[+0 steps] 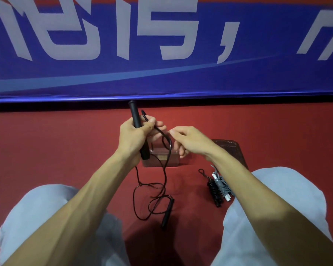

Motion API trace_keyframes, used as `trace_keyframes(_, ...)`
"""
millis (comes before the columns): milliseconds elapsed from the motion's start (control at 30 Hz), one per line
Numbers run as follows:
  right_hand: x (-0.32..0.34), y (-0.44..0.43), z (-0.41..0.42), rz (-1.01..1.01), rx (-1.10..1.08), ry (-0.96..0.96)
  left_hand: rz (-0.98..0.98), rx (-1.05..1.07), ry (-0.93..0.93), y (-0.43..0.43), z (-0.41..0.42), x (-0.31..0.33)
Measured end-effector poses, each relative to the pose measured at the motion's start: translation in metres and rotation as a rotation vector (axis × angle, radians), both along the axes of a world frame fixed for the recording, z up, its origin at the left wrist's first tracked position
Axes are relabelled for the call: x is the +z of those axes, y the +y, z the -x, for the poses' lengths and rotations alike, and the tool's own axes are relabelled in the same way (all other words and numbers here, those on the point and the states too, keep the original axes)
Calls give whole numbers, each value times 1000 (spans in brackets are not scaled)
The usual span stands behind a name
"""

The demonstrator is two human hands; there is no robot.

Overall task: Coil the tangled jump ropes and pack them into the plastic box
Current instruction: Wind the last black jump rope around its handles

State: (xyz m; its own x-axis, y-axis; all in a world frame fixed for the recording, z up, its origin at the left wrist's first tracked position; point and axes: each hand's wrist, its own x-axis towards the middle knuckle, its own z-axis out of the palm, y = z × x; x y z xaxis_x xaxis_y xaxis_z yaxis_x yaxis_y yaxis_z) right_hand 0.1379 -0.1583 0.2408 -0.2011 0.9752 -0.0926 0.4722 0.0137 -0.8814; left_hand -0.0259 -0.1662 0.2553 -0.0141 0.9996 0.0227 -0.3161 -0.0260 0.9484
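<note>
My left hand (135,135) grips one black handle (135,117) of a black jump rope upright and pinches a loop of its cord under the thumb. The cord (167,150) hangs down in loose tangled loops (148,198) to the red floor, ending at the second black handle (167,213) lying between my knees. My right hand (186,139) hovers beside the left with fingers curled, close to the cord; whether it touches the cord is unclear. The clear plastic box (161,159) sits on the floor under my hands. Two coiled ropes, black (213,191) and grey (222,186), lie to the right.
The box's clear lid (231,148) lies flat on the floor right of the box, partly under my right forearm. A blue banner with white lettering (161,54) stands along the far side. My knees in light trousers (46,217) flank the ropes.
</note>
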Motion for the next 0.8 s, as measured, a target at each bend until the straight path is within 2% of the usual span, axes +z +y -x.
trace_keyframes(133, -5, 4, 2, -16, -25, -20, -12, -12, 5, 1, 1, 0)
trace_keyframes(233, -8, 4, 1, -50, -49, -118, -8, -6, -47, 1, 1, 2)
trace_keyframes(433, -13, 1, -5, -116, -52, -482, 68, 54, -359, 8, 12, 12)
trace_keyframes(500, -15, 0, -6, -104, -54, -528, 78, 49, -472, 13, 19, 14)
trace_keyframes(700, -14, 0, -6, -100, -105, -425, 71, 19, -692, 18, 31, 16)
trace_keyframes(800, -5, -3, -5, 53, -60, -151, 136, 68, -748, 20, 34, 13)
